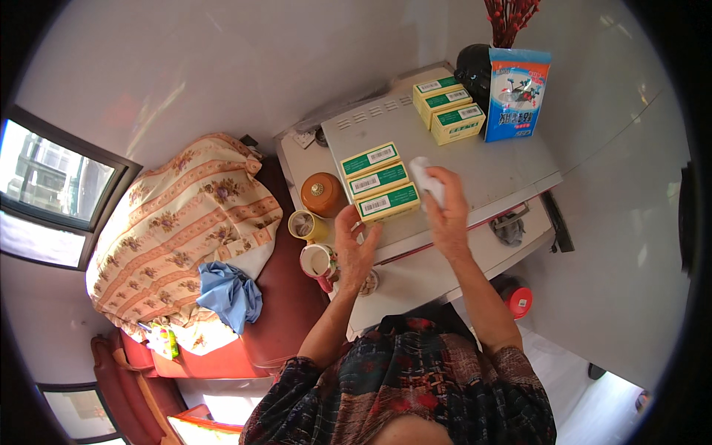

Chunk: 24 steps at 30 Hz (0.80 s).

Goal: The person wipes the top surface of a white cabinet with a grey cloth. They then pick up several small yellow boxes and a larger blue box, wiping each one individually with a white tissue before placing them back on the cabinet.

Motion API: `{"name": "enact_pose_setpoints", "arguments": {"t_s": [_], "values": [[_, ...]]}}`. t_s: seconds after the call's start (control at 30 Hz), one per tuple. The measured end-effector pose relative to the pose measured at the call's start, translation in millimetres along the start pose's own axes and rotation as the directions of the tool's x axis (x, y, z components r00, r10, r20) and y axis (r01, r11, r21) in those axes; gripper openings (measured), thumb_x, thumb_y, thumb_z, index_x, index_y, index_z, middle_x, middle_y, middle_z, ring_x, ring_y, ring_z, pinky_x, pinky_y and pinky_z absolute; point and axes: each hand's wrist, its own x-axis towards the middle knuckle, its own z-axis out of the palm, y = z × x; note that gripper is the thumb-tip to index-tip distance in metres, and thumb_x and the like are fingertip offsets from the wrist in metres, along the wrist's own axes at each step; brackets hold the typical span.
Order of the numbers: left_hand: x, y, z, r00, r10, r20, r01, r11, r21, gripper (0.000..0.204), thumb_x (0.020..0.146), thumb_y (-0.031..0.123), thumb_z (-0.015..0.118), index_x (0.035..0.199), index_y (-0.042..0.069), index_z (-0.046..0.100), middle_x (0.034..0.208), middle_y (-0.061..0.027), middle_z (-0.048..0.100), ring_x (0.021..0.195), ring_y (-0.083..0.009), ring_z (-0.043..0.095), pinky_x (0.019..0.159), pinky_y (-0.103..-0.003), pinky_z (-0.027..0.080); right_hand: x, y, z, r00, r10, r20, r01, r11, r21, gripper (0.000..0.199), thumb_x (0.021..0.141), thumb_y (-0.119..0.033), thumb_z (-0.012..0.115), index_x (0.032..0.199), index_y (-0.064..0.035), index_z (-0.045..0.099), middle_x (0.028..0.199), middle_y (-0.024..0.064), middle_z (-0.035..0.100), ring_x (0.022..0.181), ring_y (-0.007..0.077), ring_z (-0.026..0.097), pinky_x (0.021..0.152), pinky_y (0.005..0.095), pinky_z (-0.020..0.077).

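Three green-and-yellow boxes (387, 202) stand in a row on the grey metal top (378, 126), with white barcode labels upward. My left hand (355, 245) is at the near left corner of the closest one, thumb and fingers apart; whether it touches the box I cannot tell. Just right of the row, my right hand (449, 213) is closed around a white cylinder-shaped thing (426, 180), tilted and slightly blurred. Its exact kind does not show. Farther back, another three boxes (457, 124) of the same kind stand together.
A blue-and-orange packet (519, 96) stands at the back right, before a dark vase (472, 67) with red stems. Left of the metal top are a round orange-brown lidded jar (322, 194), a yellow cup (303, 225) and a patterned mug (317, 260). A blue cloth (228, 295) lies on the covered sofa.
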Motion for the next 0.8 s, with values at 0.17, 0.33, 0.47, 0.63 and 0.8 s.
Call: {"name": "enact_pose_setpoints", "arguments": {"t_s": [0.17,0.33,0.47,0.63,0.8], "values": [[-3.4,12.3,11.3,0.999,0.034,-0.025,-0.032,0.997,0.069,0.055,0.078,0.005,0.068,0.125,0.001,0.04,0.116,-0.0099,0.049,0.109,-0.0191,0.05,0.092,-0.034,0.043,-17.6,14.1,28.7,0.998,0.025,0.062,-0.021,0.997,-0.073,0.037,0.082,0.003,0.052,0.117,-0.0069,0.05,0.116,0.0146,0.05,0.105,0.0298,0.049,0.091,0.0351,0.0405],[-10.2,11.7,11.6,0.994,0.105,-0.027,-0.103,0.993,0.062,0.058,0.069,0.001,0.072,0.119,0.001,0.042,0.109,-0.0128,0.045,0.102,-0.0249,0.05,0.087,-0.035,0.045,-24.7,22.7,22.7,0.972,0.195,0.131,-0.221,0.948,0.231,0.03,0.091,-0.002,0.047,0.121,-0.0073,0.047,0.115,0.0055,0.051,0.1,0.0131,0.048,0.088,0.0255,0.0401],[-24.7,15.4,11.1,0.918,0.388,0.076,-0.382,0.819,0.427,0.06,0.063,0.0,0.076,0.114,0.002,0.044,0.111,-0.0168,0.047,0.1,-0.0346,0.051,0.085,-0.038,0.045,-34.9,24.8,15.3,0.946,0.286,0.153,-0.325,0.842,0.431,0.029,0.092,-0.004,0.048,0.121,-0.0074,0.047,0.11,0.0027,0.052,0.097,0.0088,0.048,0.084,0.0218,0.0408],[-19.6,0.8,19.6,0.936,0.287,0.205,-0.325,0.928,0.183,0.062,0.067,0.002,0.077,0.121,0.001,0.046,0.118,-0.0151,0.051,0.108,-0.0277,0.054,0.092,-0.034,0.043,-41.4,27.6,8.5,0.954,0.294,0.06,-0.292,0.866,0.405,0.031,0.088,-0.004,0.052,0.119,-0.0046,0.049,0.111,0.0065,0.054,0.1,0.0135,0.05,0.085,0.0249,0.0417],[-28.1,7.7,17.9,0.968,0.223,0.113,-0.221,0.975,-0.031,0.057,0.067,0.005,0.078,0.118,0.001,0.052,0.12,-0.0146,0.054,0.108,-0.027,0.053,0.091,-0.035,0.043,-53.6,-36.3,3.1,0.967,-0.254,0.029,0.253,0.934,-0.251,0.038,0.072,-0.001,0.061,0.109,-0.0057,0.058,0.115,0.013,0.053,0.108,0.0273,0.05,0.089,0.0379,0.0421]]}}
